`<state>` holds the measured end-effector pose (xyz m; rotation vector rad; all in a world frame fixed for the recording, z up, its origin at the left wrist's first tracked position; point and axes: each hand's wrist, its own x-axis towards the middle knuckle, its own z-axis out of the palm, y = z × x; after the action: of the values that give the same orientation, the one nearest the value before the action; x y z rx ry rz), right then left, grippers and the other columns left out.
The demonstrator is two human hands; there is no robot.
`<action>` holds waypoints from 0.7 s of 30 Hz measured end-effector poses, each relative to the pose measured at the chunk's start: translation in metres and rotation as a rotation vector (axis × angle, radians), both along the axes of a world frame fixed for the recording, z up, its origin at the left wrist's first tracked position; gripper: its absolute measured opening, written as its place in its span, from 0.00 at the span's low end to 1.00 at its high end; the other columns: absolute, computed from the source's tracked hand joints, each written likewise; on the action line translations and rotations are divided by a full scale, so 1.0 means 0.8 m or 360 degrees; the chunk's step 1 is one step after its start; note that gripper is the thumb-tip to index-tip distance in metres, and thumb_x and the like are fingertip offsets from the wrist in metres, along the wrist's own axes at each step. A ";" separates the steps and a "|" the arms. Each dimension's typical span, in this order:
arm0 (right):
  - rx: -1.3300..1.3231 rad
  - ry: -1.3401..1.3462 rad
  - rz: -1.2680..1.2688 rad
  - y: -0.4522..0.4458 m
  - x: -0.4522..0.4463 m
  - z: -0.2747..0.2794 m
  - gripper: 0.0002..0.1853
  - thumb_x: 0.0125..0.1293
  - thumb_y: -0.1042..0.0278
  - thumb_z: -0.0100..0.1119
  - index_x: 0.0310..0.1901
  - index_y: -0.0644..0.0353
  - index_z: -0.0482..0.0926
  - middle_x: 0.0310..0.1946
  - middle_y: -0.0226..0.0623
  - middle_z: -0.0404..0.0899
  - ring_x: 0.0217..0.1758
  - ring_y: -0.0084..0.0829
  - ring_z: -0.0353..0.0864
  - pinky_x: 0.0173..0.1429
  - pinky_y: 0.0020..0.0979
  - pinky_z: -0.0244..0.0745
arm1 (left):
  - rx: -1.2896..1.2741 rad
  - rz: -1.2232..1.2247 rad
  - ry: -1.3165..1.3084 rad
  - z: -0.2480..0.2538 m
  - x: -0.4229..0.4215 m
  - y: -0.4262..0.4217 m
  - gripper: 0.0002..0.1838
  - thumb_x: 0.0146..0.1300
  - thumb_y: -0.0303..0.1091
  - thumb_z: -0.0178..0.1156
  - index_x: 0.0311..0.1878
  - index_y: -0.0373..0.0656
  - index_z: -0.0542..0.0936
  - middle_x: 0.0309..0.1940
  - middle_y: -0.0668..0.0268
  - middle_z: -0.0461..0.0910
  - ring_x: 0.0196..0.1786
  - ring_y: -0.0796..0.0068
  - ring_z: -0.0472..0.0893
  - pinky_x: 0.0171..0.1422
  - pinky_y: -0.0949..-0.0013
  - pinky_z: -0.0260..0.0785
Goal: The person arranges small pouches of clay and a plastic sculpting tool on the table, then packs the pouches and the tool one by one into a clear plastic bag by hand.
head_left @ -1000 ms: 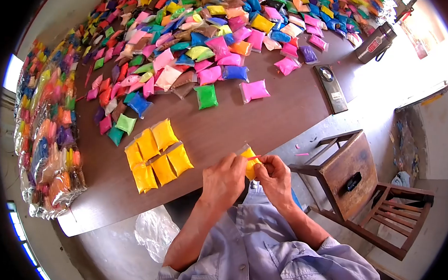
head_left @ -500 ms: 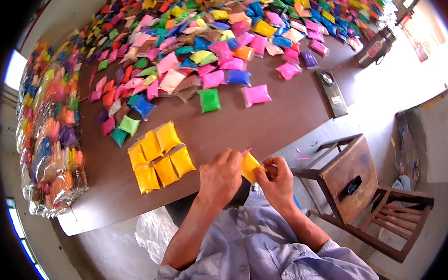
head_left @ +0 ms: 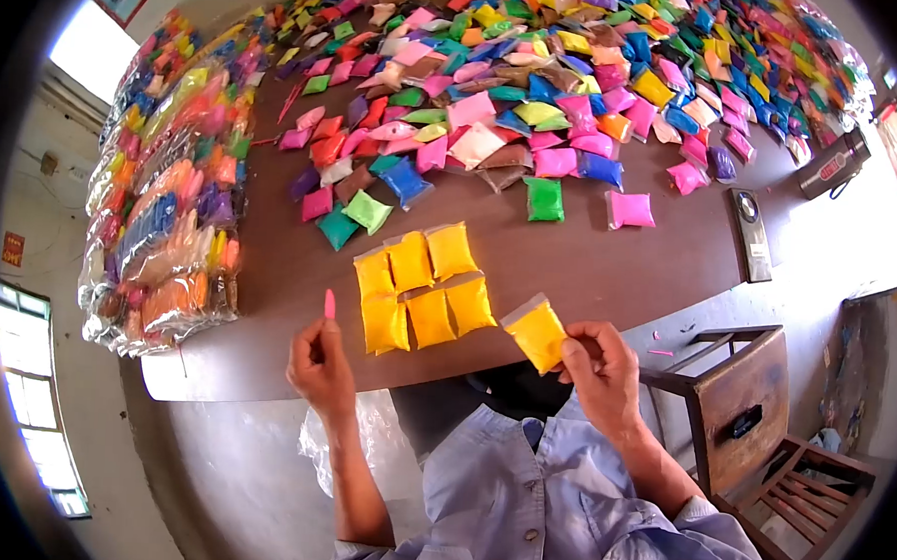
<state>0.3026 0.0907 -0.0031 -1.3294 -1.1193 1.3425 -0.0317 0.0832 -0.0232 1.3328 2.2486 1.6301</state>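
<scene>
My left hand [head_left: 323,368] is closed near the table's front edge, with a small pink stick [head_left: 329,303] standing up from its fingertips. In my right hand [head_left: 604,375] a small clear packet of yellow material [head_left: 538,336] is pinched at its right edge, tilted, just over the front of the table. Between the hands, several more yellow packets [head_left: 429,317] lie side by side in two rows. My right hand and its packet are apart from these rows.
A heap of many-coloured packets [head_left: 476,116] covers the back of the table [head_left: 529,259]. Larger clear bags of packets [head_left: 176,223] line the left side. A flask [head_left: 834,165] and a dark, flat oblong object [head_left: 751,236] lie at the right, above a wooden chair [head_left: 738,408].
My hands have moved apart, the left going left with the pink stick, while the right keeps the yellow packet. The camera view has shifted, so the table's contents appear further right.
</scene>
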 end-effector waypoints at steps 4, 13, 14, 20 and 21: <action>-0.0075 0.0093 0.0084 0.010 -0.035 -0.002 0.09 0.78 0.74 0.62 0.52 0.68 0.77 0.39 0.39 0.88 0.38 0.22 0.89 0.40 0.21 0.85 | -0.0119 0.0120 0.0127 -0.038 -0.058 -0.012 0.07 0.74 0.34 0.69 0.44 0.39 0.87 0.32 0.67 0.85 0.32 0.78 0.80 0.38 0.72 0.74; 0.0202 -0.0485 0.0139 0.016 -0.021 -0.007 0.08 0.76 0.79 0.60 0.53 0.68 0.80 0.36 0.35 0.86 0.39 0.17 0.84 0.42 0.23 0.80 | -0.0038 -0.0175 0.0305 0.026 0.012 -0.015 0.05 0.72 0.29 0.69 0.43 0.38 0.87 0.32 0.67 0.85 0.32 0.79 0.80 0.38 0.73 0.73; 0.0207 -0.0368 0.0022 0.023 -0.013 -0.018 0.08 0.76 0.78 0.60 0.53 0.68 0.80 0.35 0.33 0.86 0.39 0.16 0.83 0.40 0.24 0.79 | -0.0034 -0.0180 0.0293 0.021 0.007 -0.013 0.05 0.72 0.29 0.69 0.43 0.38 0.87 0.32 0.67 0.85 0.32 0.79 0.80 0.38 0.73 0.73; 0.0447 -0.1121 -0.0075 0.050 0.028 -0.019 0.12 0.70 0.79 0.67 0.54 0.63 0.83 0.42 0.41 0.85 0.34 0.26 0.85 0.36 0.28 0.79 | -0.0131 0.0075 0.0268 -0.029 -0.046 -0.007 0.07 0.73 0.35 0.69 0.44 0.41 0.88 0.34 0.67 0.87 0.35 0.78 0.82 0.41 0.70 0.76; 0.0443 -0.1133 -0.0069 0.048 0.026 -0.014 0.12 0.70 0.79 0.67 0.54 0.63 0.83 0.42 0.41 0.85 0.34 0.26 0.85 0.36 0.28 0.79 | -0.0137 0.0077 0.0256 -0.032 -0.046 -0.007 0.07 0.73 0.35 0.69 0.44 0.41 0.88 0.34 0.67 0.87 0.35 0.78 0.82 0.41 0.70 0.76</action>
<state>0.3234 0.1295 -0.0141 -1.6496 -1.6624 0.6389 -0.0683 0.0774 -0.0487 1.4471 2.4286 1.4700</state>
